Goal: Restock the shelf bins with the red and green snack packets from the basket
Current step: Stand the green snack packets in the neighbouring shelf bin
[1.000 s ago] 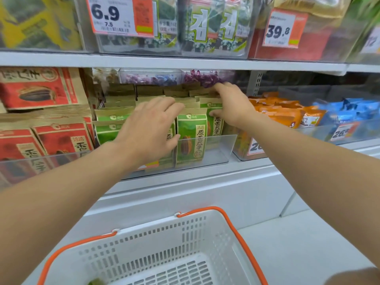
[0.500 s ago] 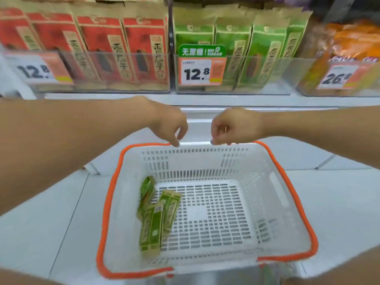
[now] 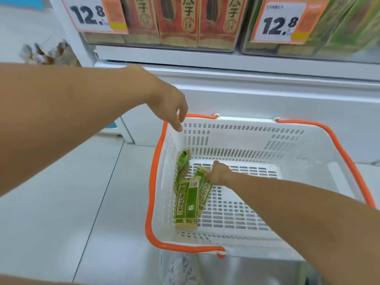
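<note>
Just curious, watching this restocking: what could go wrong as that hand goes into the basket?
The right hand is on only one of three overlapping green packets; lifting it may drag or tip the others. The left hand hovers by the basket's orange rim without holding it, so a tug could shift the basket.

Three green snack packets point(image 3: 186, 202) in white orange-rimmed basket point(image 3: 152, 182), left side

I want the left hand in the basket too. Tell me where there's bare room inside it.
Free: the basket floor right of the right hand, out to the right wall, and the strip along the far wall. Crowded: the left side, where three green packets lie, the right hand on one.
</note>
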The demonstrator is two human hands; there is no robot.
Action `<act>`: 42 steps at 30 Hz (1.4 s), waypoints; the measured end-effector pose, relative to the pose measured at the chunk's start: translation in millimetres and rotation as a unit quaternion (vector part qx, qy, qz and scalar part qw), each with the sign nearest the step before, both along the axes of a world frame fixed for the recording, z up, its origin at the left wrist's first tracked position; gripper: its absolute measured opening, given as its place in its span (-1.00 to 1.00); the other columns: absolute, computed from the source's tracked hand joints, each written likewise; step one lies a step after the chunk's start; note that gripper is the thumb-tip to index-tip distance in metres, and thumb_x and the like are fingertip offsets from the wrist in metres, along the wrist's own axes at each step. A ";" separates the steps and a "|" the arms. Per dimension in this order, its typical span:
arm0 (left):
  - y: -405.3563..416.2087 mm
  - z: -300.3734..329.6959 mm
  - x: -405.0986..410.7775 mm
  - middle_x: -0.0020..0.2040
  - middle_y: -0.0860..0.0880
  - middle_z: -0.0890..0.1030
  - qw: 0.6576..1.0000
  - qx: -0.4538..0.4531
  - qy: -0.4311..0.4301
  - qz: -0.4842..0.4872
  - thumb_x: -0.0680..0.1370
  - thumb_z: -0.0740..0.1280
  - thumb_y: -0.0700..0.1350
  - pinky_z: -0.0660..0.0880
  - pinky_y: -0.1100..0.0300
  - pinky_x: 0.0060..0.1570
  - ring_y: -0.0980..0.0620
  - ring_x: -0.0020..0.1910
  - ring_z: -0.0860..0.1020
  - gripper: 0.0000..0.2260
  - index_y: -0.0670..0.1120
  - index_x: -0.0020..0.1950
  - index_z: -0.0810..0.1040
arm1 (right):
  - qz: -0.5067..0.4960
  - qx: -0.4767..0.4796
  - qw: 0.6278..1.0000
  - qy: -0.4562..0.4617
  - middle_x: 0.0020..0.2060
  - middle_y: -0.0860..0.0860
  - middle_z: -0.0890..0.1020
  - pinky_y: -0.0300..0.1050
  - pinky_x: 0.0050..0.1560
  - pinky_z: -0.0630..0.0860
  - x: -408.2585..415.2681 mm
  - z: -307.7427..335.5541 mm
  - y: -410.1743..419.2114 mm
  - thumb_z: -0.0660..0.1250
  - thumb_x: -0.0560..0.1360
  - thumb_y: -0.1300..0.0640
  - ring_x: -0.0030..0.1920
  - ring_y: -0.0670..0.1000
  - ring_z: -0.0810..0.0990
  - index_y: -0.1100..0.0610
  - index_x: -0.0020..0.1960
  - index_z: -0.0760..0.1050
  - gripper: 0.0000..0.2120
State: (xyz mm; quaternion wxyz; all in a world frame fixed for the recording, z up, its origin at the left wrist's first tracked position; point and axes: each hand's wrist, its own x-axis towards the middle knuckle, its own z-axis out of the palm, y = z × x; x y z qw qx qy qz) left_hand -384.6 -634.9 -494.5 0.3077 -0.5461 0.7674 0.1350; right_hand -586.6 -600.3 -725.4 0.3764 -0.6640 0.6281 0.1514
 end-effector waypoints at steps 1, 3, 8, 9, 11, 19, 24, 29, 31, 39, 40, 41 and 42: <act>0.1 -1.0 -0.2 -0.05 0.19 0.43 1.000 0.010 -0.005 -0.001 0.55 0.29 0.26 0.47 0.06 0.19 0.03 0.05 0.53 -0.61 0.09 0.28 0.50 | -0.012 0.003 1.000 -0.009 0.33 0.21 0.46 0.07 0.16 0.57 -1.1 -6.6 -0.4 0.31 0.61 -0.07 0.19 0.18 0.57 0.24 0.53 0.14 -0.34; -0.5 -2.1 -3.2 -0.06 0.20 0.44 1.000 0.019 -0.015 -0.004 0.53 0.29 0.28 0.50 -0.02 0.21 -0.03 0.08 0.57 -0.60 0.10 0.28 0.51 | -0.032 0.000 0.999 -0.017 0.19 0.18 0.55 0.09 0.13 0.60 -5.6 -16.3 -0.6 0.39 0.57 0.00 0.10 0.15 0.61 0.25 0.40 0.33 -0.47; -6.9 3.9 -21.8 0.04 0.07 0.58 1.000 0.019 0.000 -0.001 0.52 0.33 0.28 0.53 -0.03 0.18 -0.05 0.08 0.58 -0.57 0.09 0.29 0.47 | -0.120 0.028 0.988 -0.093 -0.03 0.22 0.70 0.09 0.01 0.67 -21.9 -1.2 -16.5 0.37 0.58 0.19 -0.11 0.15 0.70 0.32 -0.01 0.58 -0.84; -8.3 6.7 -28.0 0.05 0.06 0.59 1.000 0.018 0.005 0.000 0.51 0.33 0.28 0.54 -0.03 0.18 -0.05 0.08 0.58 -0.56 0.08 0.29 0.47 | -0.102 0.021 0.989 -0.109 -0.05 0.20 0.70 0.05 -0.04 0.68 -27.5 16.7 -23.6 0.36 0.59 0.21 -0.09 0.13 0.71 0.33 0.00 0.59 -0.83; -11.5 16.3 -43.6 0.09 0.03 0.60 0.999 0.029 0.028 0.008 0.51 0.33 0.29 0.56 -0.01 0.15 -0.02 0.08 0.58 -0.56 0.04 0.26 0.50 | -0.039 -0.005 0.988 -0.146 -0.10 0.12 0.65 -0.12 -0.19 0.67 -40.8 68.4 -39.4 0.34 0.60 0.22 -0.13 0.05 0.66 0.31 -0.02 0.59 -0.85; -25.0 75.0 -128.1 0.51 0.00 0.29 0.956 0.132 0.231 0.124 0.32 0.53 0.25 0.47 -0.03 0.31 -0.06 0.37 0.40 -0.03 0.13 0.59 0.07 | -0.211 -0.031 0.922 -0.322 -0.41 0.15 0.57 -0.14 -0.29 0.68 -133.3 286.2 -57.9 0.29 0.58 0.32 -0.43 0.03 0.65 0.26 -0.22 0.48 -0.80; -31.2 96.9 -197.1 0.34 0.05 0.44 0.884 0.042 0.451 0.117 0.43 0.54 0.00 0.61 -0.01 0.11 0.01 0.26 0.50 -0.27 0.13 0.49 0.22 | -0.341 0.002 0.772 -0.537 -0.49 0.06 0.52 -0.22 -0.34 0.63 -180.9 372.9 -57.0 0.24 0.59 0.33 -0.42 -0.07 0.60 0.26 -0.19 0.45 -0.82; -38.7 115.7 -255.9 0.03 0.05 0.59 0.776 -0.075 0.619 0.100 0.51 0.42 -0.15 0.63 0.15 -0.16 0.05 -0.02 0.60 -0.66 0.11 0.22 0.46 | -0.373 -0.013 0.694 -0.616 -0.44 0.07 0.54 -0.24 -0.33 0.64 -219.4 416.1 -56.1 0.30 0.55 0.31 -0.40 -0.06 0.61 0.31 -0.14 0.51 -0.90; -42.5 122.0 -270.6 -0.09 0.13 0.63 0.760 -0.135 0.632 0.068 0.52 0.43 -0.11 0.55 0.28 -0.09 0.11 -0.11 0.60 -0.82 0.13 0.05 0.54 | -0.369 -0.041 0.712 -0.596 -0.44 0.05 0.54 -0.26 -0.39 0.61 -234.9 425.8 -54.5 0.34 0.56 0.25 -0.42 -0.05 0.62 0.26 -0.18 0.51 -0.85; -66.7 148.9 -297.5 0.07 0.06 0.70 0.702 -0.127 0.698 0.063 0.53 0.45 -0.21 0.59 0.14 0.13 0.10 0.05 0.66 -0.74 0.02 0.18 0.59 | -0.068 -0.392 0.872 -0.286 0.13 0.05 0.65 -0.14 -0.35 0.60 -300.5 458.8 -63.8 0.43 0.54 0.05 -0.21 0.04 0.70 0.01 0.27 0.56 -0.69; -68.6 152.2 -298.8 0.08 0.06 0.70 0.692 -0.125 0.709 0.061 0.53 0.44 -0.22 0.60 0.21 0.05 0.11 0.02 0.66 -0.73 0.01 0.19 0.58 | -0.051 -0.384 0.876 -0.287 0.04 0.15 0.69 -0.11 -0.34 0.63 -298.2 457.8 -65.7 0.38 0.58 0.09 -0.22 0.09 0.70 0.11 0.21 0.60 -0.77; -69.9 155.1 -298.9 0.07 0.05 0.69 0.684 -0.128 0.715 0.063 0.54 0.43 -0.23 0.61 0.29 -0.07 0.12 -0.01 0.66 -0.73 0.00 0.20 0.57 | -0.049 -0.387 0.872 -0.296 -0.06 0.20 0.72 -0.07 -0.30 0.65 -296.2 456.9 -68.7 0.34 0.61 0.12 -0.22 0.12 0.70 0.18 0.15 0.62 -0.81; -70.7 157.6 -298.2 0.06 0.05 0.68 0.679 -0.140 0.718 0.068 0.54 0.42 -0.23 0.59 0.35 -0.20 0.15 -0.04 0.65 -0.73 -0.01 0.21 0.56 | -0.059 -0.398 0.861 -0.310 -0.14 0.20 0.73 -0.05 -0.25 0.67 -294.8 458.0 -73.0 0.32 0.62 0.15 -0.24 0.12 0.71 0.19 0.10 0.64 -0.84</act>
